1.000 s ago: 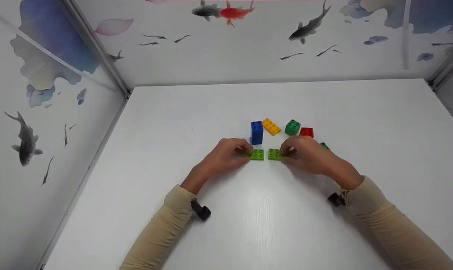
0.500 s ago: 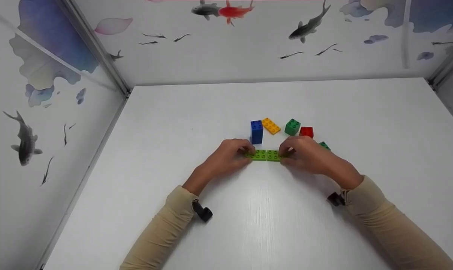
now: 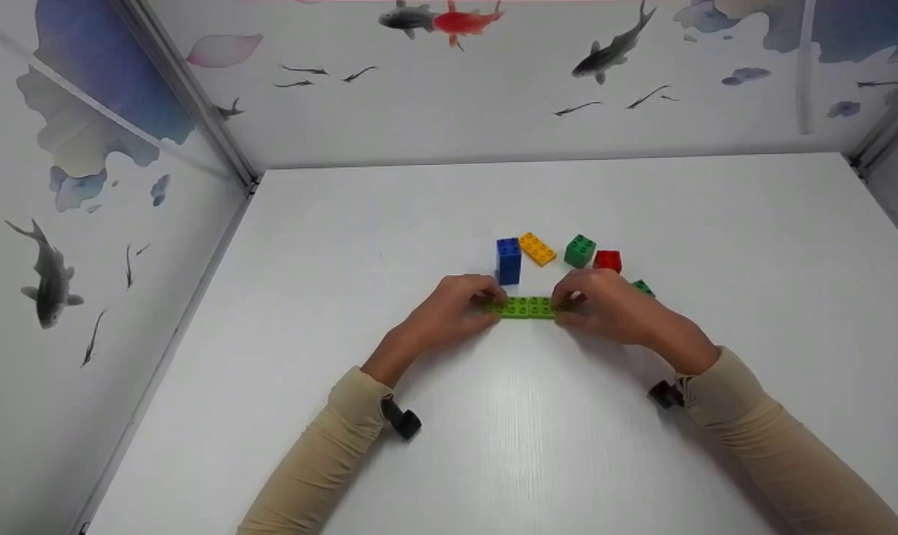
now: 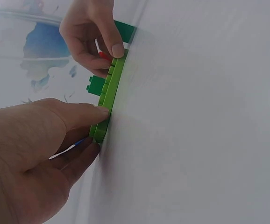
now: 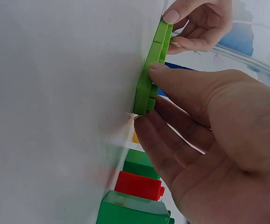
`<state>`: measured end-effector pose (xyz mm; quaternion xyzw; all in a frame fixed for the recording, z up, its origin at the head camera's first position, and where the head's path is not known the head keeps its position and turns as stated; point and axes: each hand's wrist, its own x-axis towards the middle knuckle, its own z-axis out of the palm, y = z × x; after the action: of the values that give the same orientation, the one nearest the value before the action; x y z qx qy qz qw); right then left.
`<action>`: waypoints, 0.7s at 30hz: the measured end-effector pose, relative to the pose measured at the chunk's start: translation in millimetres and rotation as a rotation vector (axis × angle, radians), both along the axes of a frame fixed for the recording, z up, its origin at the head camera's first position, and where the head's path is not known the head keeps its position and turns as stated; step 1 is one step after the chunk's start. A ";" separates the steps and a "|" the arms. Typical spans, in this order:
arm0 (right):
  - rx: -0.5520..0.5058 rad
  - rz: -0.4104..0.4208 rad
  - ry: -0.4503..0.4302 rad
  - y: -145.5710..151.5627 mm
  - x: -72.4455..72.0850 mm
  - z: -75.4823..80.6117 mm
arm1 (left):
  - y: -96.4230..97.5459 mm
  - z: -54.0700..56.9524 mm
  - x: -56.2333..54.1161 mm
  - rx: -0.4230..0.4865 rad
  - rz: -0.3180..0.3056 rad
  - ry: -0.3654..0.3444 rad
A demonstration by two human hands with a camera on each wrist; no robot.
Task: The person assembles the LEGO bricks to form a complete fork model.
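Two flat light-green toy bricks lie end to end on the white table, studs up, their short ends meeting in the head view. My left hand (image 3: pixel 463 308) pinches the left light-green brick (image 3: pixel 515 307) near its outer end, thumb on the near long side. With thumb and fingers, my right hand (image 3: pixel 604 305) pinches the right light-green brick (image 3: pixel 541 307) in the same way. Part of each brick is hidden under the fingers. In the right wrist view a thin seam shows between the left brick (image 5: pixel 162 31) and the right brick (image 5: pixel 146 84).
Behind the hands stand a tall blue brick (image 3: pixel 509 261), a flat yellow brick (image 3: pixel 538 250), a green brick (image 3: pixel 580 252) and a red brick (image 3: pixel 608 260). Another green brick (image 3: pixel 643 287) is partly hidden behind the right hand. Printed walls border the table (image 3: pixel 449 446).
My left hand has slid its light-green brick slightly right, and the right hand has shifted slightly left. The gap between the bricks has closed. Little differs over the last half second.
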<state>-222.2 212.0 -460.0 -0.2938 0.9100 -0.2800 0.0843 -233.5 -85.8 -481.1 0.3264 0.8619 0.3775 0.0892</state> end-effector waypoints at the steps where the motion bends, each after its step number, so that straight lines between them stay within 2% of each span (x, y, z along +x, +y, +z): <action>1: 0.001 -0.001 -0.001 0.0 0.0 -0.2 | -0.1 -0.1 -0.1 0.000 -0.001 0.001; 21: 0.022 0.008 0.022 -0.2 0.5 -0.7 | 0.5 -1.4 0.6 0.006 -0.007 0.003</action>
<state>-221.7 211.7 -460.7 -0.2996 0.9127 -0.2663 0.0790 -232.9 -85.3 -482.5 0.3304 0.8597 0.3793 0.0883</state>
